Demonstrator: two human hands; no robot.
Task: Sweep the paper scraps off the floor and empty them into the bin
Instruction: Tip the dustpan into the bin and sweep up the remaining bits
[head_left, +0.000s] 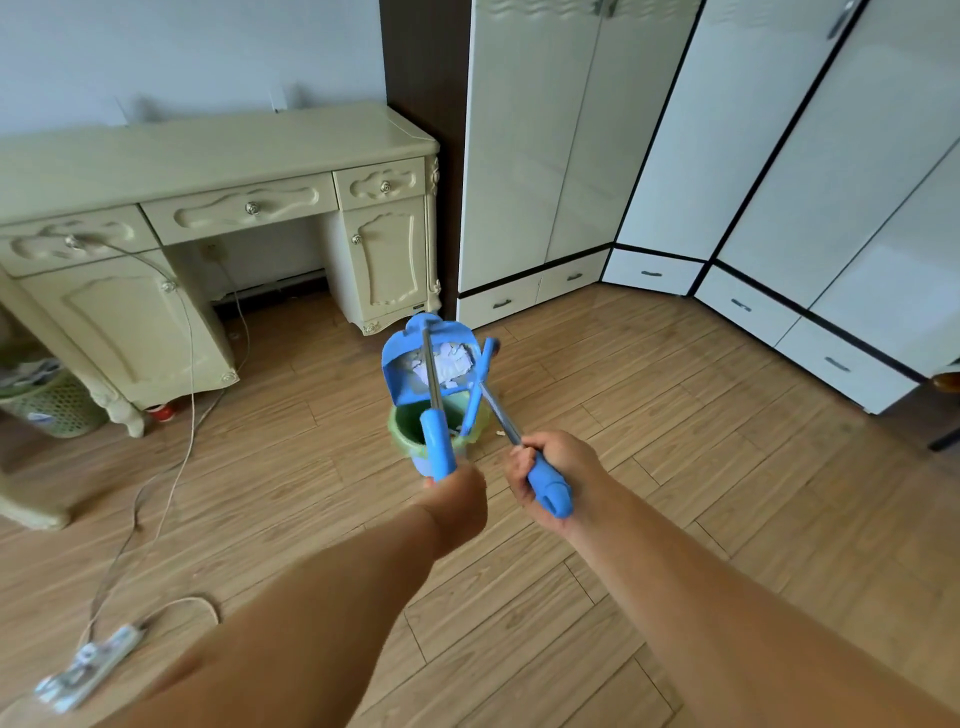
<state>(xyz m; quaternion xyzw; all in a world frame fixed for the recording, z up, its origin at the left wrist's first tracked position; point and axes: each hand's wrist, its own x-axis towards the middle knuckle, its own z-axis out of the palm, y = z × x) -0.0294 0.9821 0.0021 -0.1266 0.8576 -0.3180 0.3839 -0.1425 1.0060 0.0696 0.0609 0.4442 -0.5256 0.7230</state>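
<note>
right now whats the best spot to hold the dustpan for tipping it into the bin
Grip the blue sleeve at the near end of the dustpan handle, where the left hand grips it, coming from behind. The long handle keeps the tilted pan over the green bin.

Head view, forward and down — floor (597, 493) near

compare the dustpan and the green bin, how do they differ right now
The dustpan is blue, tipped up and held in the air on its long handle by the left hand; the green bin stands upright on the floor below it. White paper scraps show plainly in the dustpan, while the bin's contents are mostly hidden. Both look like plastic.
</note>
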